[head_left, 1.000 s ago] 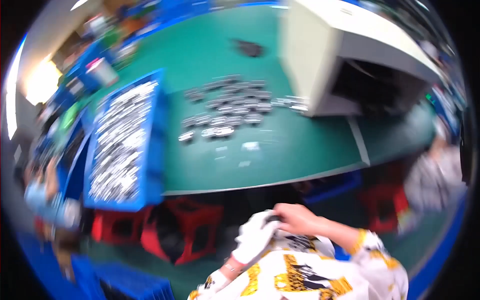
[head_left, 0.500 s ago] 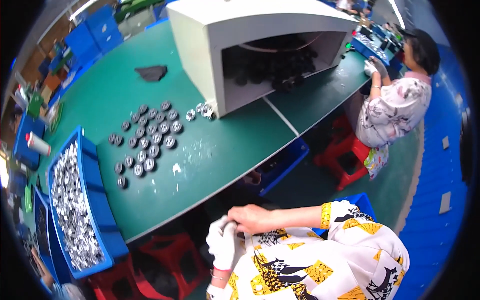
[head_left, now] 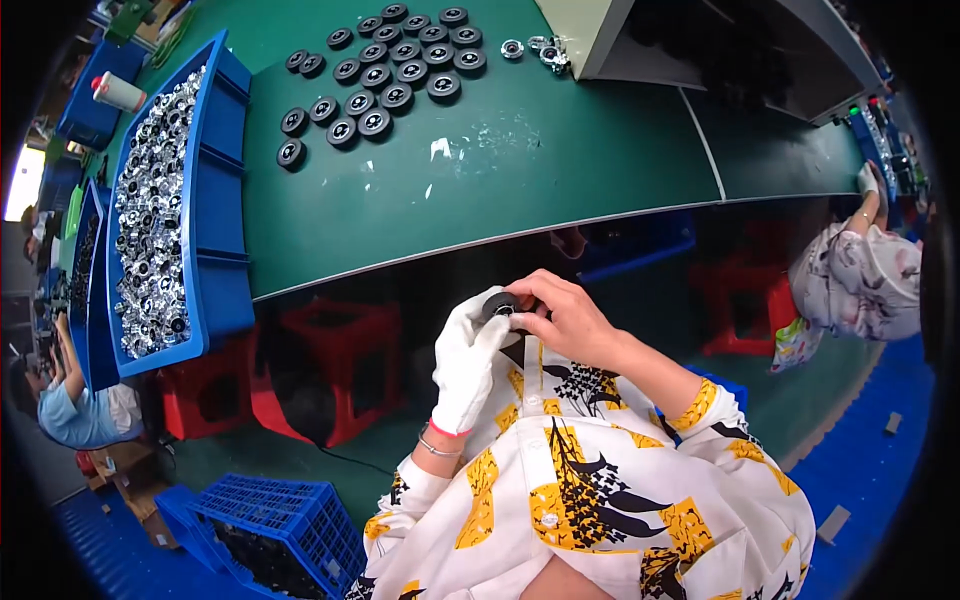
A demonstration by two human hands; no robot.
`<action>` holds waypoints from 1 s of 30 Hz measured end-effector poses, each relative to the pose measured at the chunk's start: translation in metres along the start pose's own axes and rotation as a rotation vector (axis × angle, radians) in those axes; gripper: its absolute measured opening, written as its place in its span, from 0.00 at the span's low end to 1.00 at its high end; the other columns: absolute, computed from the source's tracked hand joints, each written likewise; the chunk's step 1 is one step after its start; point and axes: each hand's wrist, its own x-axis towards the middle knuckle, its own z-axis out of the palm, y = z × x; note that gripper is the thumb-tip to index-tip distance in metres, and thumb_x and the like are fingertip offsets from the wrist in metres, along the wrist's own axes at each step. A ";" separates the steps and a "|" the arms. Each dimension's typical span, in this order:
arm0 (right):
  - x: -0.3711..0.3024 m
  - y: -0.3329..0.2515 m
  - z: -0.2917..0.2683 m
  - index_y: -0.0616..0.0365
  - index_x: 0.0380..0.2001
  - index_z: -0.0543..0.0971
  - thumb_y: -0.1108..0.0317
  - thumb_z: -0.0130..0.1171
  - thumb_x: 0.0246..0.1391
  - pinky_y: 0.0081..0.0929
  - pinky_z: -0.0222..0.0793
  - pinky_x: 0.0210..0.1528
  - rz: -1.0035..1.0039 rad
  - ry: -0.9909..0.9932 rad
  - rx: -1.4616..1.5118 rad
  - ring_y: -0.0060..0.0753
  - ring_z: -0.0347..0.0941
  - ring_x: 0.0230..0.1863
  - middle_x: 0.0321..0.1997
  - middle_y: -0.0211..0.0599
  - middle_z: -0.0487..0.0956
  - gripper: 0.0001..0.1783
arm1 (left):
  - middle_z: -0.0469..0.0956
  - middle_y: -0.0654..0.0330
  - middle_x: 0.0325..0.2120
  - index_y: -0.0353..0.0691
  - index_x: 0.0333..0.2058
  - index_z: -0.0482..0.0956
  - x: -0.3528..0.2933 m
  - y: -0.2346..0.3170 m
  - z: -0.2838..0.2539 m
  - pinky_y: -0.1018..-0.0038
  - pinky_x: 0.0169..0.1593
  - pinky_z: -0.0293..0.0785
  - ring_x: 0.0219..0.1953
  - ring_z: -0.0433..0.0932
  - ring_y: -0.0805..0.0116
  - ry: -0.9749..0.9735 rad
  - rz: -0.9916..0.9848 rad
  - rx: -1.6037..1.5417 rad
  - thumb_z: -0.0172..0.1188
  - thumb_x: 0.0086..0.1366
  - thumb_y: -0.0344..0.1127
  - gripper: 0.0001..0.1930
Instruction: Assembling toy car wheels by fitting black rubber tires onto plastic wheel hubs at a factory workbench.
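Observation:
In front of my chest, off the table's near edge, both my hands meet around a small black wheel (head_left: 498, 303) with a shiny metal middle. My left hand (head_left: 463, 360), in a white glove, pinches it from the left. From the other side my bare right hand (head_left: 572, 322) presses thumb and fingers on it; its fingertips partly cover the wheel. Several similar black wheels (head_left: 397, 97) lie in loose rows on the green table (head_left: 400, 225). A few silver metal pieces (head_left: 550, 53) sit to their right.
A blue bin (head_left: 222, 215) full of shiny metal parts (head_left: 150, 220) stands at the left. At the back right is a pale box (head_left: 600, 35) with dark contents. Red stools (head_left: 325, 360), a blue crate (head_left: 290, 530) and a co-worker (head_left: 860, 275) are around.
The view has tilted down and turned, so the table sits higher and the box lies further right. My hands now show the black wheel between them, hidden before.

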 end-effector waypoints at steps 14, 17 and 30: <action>-0.005 -0.004 0.003 0.64 0.40 0.72 0.78 0.62 0.45 0.27 0.73 0.29 -0.196 0.001 -0.201 0.35 0.75 0.28 0.34 0.41 0.71 0.17 | 0.77 0.57 0.39 0.31 0.48 0.71 -0.006 -0.004 0.003 0.79 0.41 0.78 0.37 0.77 0.74 0.080 0.133 0.222 0.53 0.62 0.22 0.15; -0.005 -0.002 0.004 0.64 0.38 0.71 0.75 0.63 0.44 0.34 0.73 0.33 -0.167 -0.039 -0.234 0.44 0.76 0.32 0.35 0.44 0.72 0.17 | 0.76 0.57 0.39 0.32 0.48 0.72 -0.007 -0.002 0.004 0.79 0.40 0.78 0.36 0.78 0.74 0.081 0.139 0.268 0.52 0.62 0.22 0.14; -0.002 -0.011 0.001 0.61 0.46 0.72 0.75 0.62 0.48 0.25 0.72 0.35 -0.068 -0.090 -0.035 0.28 0.72 0.32 0.35 0.38 0.72 0.20 | 0.75 0.56 0.42 0.30 0.53 0.67 -0.002 -0.003 -0.013 0.76 0.40 0.80 0.38 0.78 0.70 -0.012 0.044 -0.010 0.53 0.63 0.27 0.19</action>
